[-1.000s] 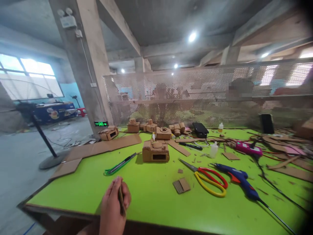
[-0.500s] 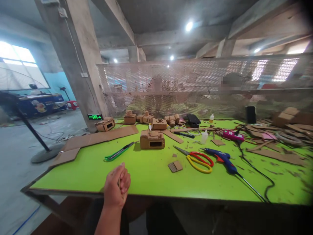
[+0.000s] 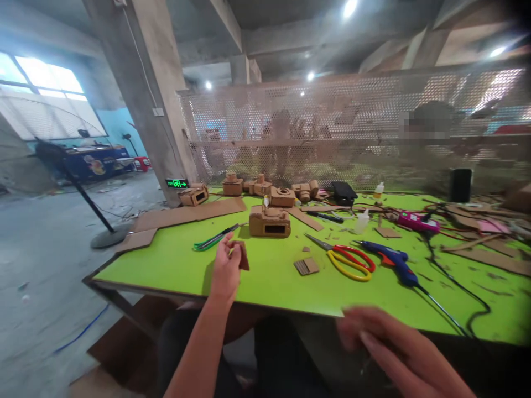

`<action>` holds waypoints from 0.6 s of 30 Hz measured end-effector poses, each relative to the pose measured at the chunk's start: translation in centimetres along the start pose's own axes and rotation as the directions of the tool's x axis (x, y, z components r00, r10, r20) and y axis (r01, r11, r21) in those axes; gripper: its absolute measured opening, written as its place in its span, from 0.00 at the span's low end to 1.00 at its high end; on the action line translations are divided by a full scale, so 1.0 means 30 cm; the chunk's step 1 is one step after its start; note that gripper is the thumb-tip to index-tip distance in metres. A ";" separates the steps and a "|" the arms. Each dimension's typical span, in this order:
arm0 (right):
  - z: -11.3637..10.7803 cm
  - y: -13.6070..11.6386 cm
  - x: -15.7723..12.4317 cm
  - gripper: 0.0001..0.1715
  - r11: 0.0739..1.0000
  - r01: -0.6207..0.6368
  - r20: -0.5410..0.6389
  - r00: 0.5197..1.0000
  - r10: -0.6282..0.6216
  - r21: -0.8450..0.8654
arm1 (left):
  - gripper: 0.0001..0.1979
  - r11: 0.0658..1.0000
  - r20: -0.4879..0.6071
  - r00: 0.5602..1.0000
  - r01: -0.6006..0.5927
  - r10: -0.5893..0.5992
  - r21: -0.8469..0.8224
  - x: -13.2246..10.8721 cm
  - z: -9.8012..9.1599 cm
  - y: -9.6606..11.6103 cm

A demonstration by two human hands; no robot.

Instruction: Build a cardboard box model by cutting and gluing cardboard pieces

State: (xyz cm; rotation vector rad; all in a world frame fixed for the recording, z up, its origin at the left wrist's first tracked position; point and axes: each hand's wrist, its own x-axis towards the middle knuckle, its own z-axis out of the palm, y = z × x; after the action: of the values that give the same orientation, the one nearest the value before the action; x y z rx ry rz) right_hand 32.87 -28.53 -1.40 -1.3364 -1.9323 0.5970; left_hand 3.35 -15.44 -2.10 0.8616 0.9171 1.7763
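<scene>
My left hand (image 3: 226, 264) is closed on a small cardboard piece (image 3: 243, 255), held above the table's left part. Just behind it lies a green utility knife (image 3: 211, 239). Beyond the hand, to the right, stands a cardboard model camera (image 3: 269, 222) with a rectangular opening facing me. My right hand (image 3: 369, 329) is near the table's front edge, its fingers smeared by motion. Scissors (image 3: 346, 262) with red and yellow handles and a blue glue gun (image 3: 392, 261) lie past it. Small stacked cardboard pieces (image 3: 306, 267) rest between the two hands' sides.
More cardboard cameras (image 3: 282, 196) line the back, before a perforated metal screen (image 3: 257, 132). A long cardboard strip (image 3: 186, 216) lies at left. Clear bottles (image 3: 362, 221), a pink device (image 3: 418, 221), cables and scraps crowd the right. The glue gun's cord (image 3: 443, 312) runs over the front edge.
My left hand has moved forward over the table, and the cardboard piece in it now shows clearly. My right hand has come into view at the lower right. The view has shifted slightly.
</scene>
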 end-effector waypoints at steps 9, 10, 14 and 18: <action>0.291 -0.100 0.667 0.13 0.936 0.343 0.164 0.922 -0.352 0.078 | 0.29 0.983 0.008 0.998 0.056 -0.058 0.175 -0.016 -0.015 0.003; 0.314 -0.088 0.668 0.12 0.934 0.343 0.165 0.920 -0.356 0.105 | 0.28 0.977 0.016 0.997 0.065 -0.070 0.204 -0.018 -0.015 0.005; 0.333 -0.046 0.625 0.13 0.933 0.235 0.122 0.954 -0.275 0.273 | 0.20 0.942 0.109 0.988 0.071 -0.113 0.328 -0.029 -0.007 0.012; 0.320 -0.035 0.625 0.19 0.882 0.067 0.174 0.971 -0.166 0.466 | 0.17 0.917 0.158 0.977 0.072 -0.144 0.393 -0.036 0.002 0.018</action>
State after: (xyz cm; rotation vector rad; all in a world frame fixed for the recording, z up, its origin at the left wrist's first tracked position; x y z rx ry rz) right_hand 20.78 -11.26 -1.51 -0.8772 -1.8603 1.0918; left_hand 3.53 -16.58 -1.79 1.1796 1.1884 1.4122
